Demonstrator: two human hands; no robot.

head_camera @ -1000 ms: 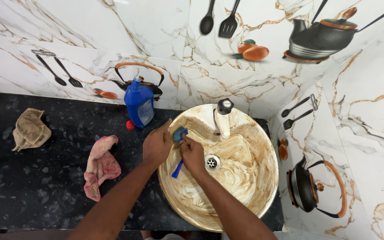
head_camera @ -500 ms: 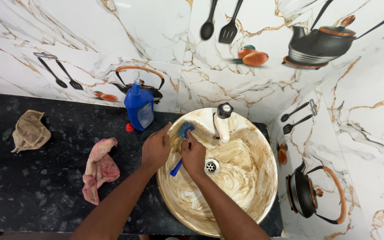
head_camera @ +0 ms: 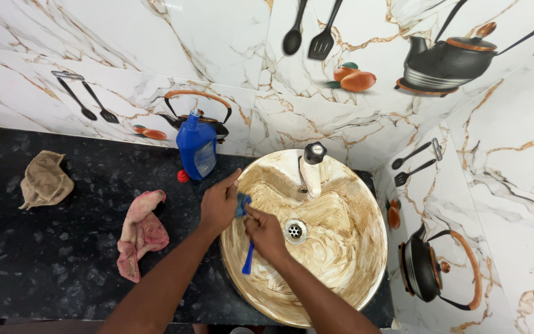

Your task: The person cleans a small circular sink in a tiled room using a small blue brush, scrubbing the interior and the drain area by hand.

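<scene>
A round brown-and-cream marbled basin (head_camera: 353,272) sits on a black speckled counter (head_camera: 44,247), with a drain (head_camera: 294,231) at its middle and a cream tap (head_camera: 310,168) with a black knob at the back. My left hand (head_camera: 219,204) rests on the basin's left rim, fingers closed around the head of a blue brush (head_camera: 246,260). My right hand (head_camera: 264,232) is just inside the bowl, gripping the same brush; its blue handle sticks out below the hand. The brush head is mostly hidden between the hands.
A blue bottle (head_camera: 196,146) stands uncapped by the wall, its red cap (head_camera: 183,176) on the counter beside it. A pink cloth (head_camera: 141,230) lies left of the basin and a tan cloth (head_camera: 45,180) farther left. Marble-patterned tiled walls close in behind and on the right.
Both hands have stayed at the basin's left rim with the brush, shifting only slightly. The view has moved a little.
</scene>
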